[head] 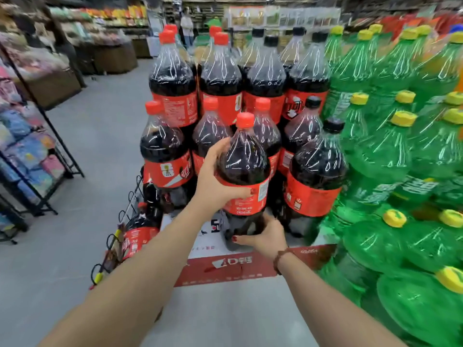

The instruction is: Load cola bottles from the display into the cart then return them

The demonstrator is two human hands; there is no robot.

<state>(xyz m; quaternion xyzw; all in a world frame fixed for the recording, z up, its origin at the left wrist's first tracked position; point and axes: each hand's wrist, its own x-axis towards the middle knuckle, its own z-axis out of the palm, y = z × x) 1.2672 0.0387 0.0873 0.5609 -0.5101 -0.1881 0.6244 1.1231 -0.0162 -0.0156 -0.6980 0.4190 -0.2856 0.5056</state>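
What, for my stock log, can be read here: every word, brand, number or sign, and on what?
"AD钙": red cardboard base of the display.
"Coca-Cola": small script on the held cola bottle.
Fine print, lettering on the green bottles, store signs: too blurred to read.

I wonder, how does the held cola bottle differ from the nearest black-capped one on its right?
The held bottle has a red cap, the black-capped bottle a black one. The left hand and right hand grip the held bottle at label and base; the black-capped bottle stands untouched. Both carry dark cola and red labels.
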